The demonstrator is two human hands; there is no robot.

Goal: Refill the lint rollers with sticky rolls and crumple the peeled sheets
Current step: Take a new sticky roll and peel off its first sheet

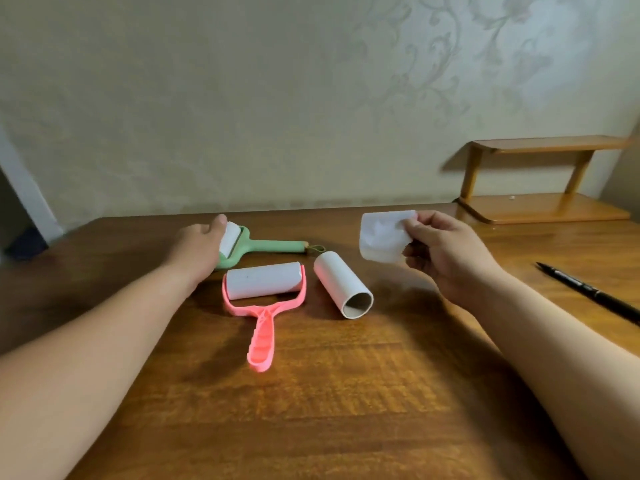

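Note:
A green lint roller (268, 245) lies at the back of the wooden table (346, 393), handle pointing right. My left hand (199, 247) rests on its head, against the white roll (229, 241) there. In front lies a pink lint roller (265, 332) with a white sticky roll (265, 280) in its frame, handle toward me. A loose white roll (341, 287) lies just right of it, its open end facing me. My right hand (446, 252) is raised above the table and pinches a peeled white sheet (384, 239), which hangs mostly flat.
A black pen (588, 292) lies on the table at the right. A small two-tier wooden shelf (540, 207) stands at the back right against the patterned wall. The table's left edge runs near my left forearm.

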